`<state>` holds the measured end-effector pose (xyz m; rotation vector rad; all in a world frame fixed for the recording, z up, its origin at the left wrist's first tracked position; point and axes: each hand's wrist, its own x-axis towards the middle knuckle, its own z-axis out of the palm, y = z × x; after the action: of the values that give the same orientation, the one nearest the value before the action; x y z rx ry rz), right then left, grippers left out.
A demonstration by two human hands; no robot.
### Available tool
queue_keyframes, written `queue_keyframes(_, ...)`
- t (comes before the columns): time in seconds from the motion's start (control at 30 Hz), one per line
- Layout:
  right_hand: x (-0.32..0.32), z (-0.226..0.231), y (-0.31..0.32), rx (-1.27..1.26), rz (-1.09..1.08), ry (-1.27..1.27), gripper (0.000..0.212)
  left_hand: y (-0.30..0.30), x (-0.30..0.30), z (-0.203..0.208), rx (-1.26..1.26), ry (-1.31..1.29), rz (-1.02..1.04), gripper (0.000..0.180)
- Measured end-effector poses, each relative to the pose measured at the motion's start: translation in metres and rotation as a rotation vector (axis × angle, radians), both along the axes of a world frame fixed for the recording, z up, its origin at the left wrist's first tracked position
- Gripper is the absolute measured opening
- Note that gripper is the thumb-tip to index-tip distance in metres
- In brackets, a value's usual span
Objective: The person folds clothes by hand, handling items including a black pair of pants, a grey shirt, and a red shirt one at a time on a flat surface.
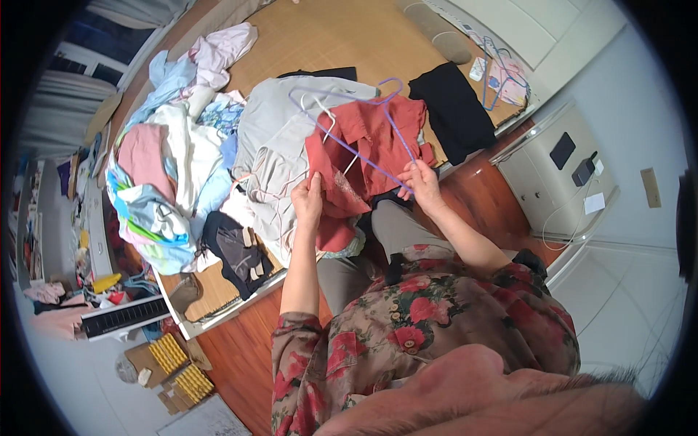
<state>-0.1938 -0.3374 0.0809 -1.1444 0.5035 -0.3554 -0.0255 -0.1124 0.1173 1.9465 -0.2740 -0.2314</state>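
Note:
A red collared shirt (pixel 371 134) lies across the near edge of the bed and hangs down by my knees. My left hand (pixel 308 200) is closed on the left edge of this shirt, thumb on top. Between thumb and fingers, my right hand (pixel 422 187) pinches the lower right corner of a purple clothes hanger (pixel 403 138). The hanger lies tilted over the shirt, its hook pointing away from me. A white hanger (pixel 329 122) shows partly at the shirt's collar opening; the rest of it is hidden by cloth.
Left of the shirt are a grey garment (pixel 273 109) and a heap of mixed clothes (pixel 171 174). Folded black cloth (pixel 452 112) lies to the right, with blue hangers (pixel 496 73) beyond. A cream cabinet (pixel 556 174) with a phone on top stands at the right.

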Motion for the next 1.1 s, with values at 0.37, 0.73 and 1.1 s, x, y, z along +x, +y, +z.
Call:
queue_keyframes(0.37, 0.001, -0.043, -0.155, 0.019, -0.634, 0.032, 0.022, -0.041, -0.035, 0.047, -0.442, 0.526, 0.035, 0.022)
queue_keyframes(0.73, 0.046, -0.060, -0.210, -0.130, -0.420, 0.330, 0.039, -0.038, -0.035, 0.033, -0.438, 0.632, -0.009, 0.025)
queue_keyframes(1.1, 0.049, 0.017, 0.002, -0.906, 0.019, 0.152, 0.031, 0.009, -0.058, 0.063, -0.472, 0.536, 0.128, 0.026)
